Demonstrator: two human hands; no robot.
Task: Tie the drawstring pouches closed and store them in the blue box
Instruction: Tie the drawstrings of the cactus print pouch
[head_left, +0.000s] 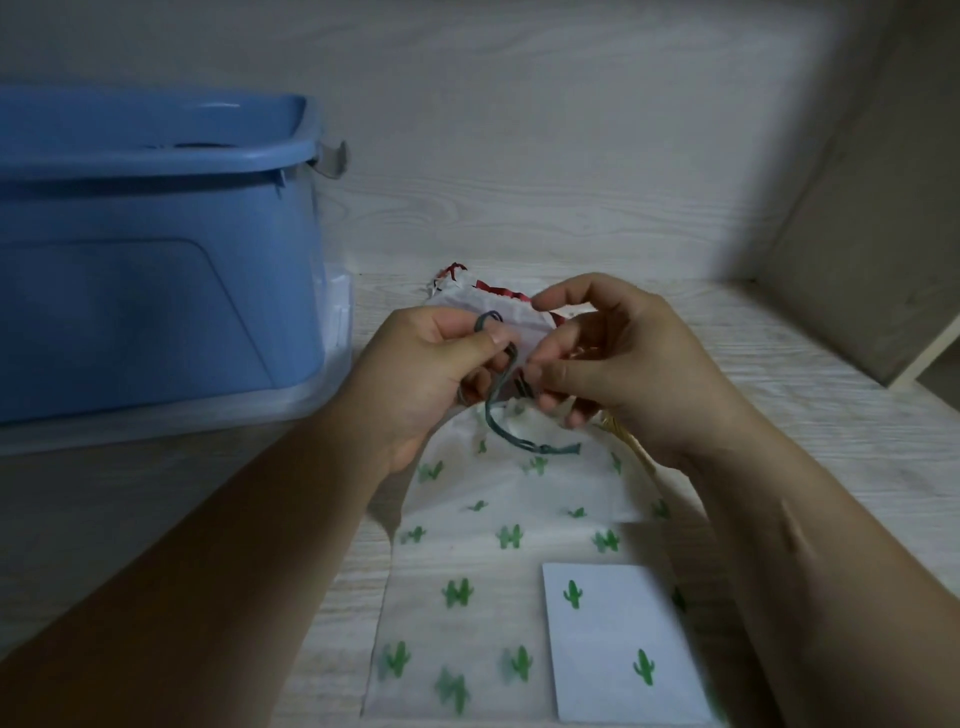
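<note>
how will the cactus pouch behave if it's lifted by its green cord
Probably floppy: the cactus pouch lies flat and thin on the table, so it would likely hang limp. It looks light, with no bulge. The green cord bends loosely, so it may slip.

Nothing readable is showing anywhere: no words, numbers, labels or brand marks. The only printing is showing as small green cactus figures, and these are pictures, not writing. They are lying scattered over the white pouch (498, 545), which is stretching toward the near edge of the tabletop. Two more of them are sitting on the white card (613, 649), which is resting on the pouch near its near right corner. The blue box (156, 312) at the left edge of the tabletop is showing only plain plastic on the side facing the camera.
</note>
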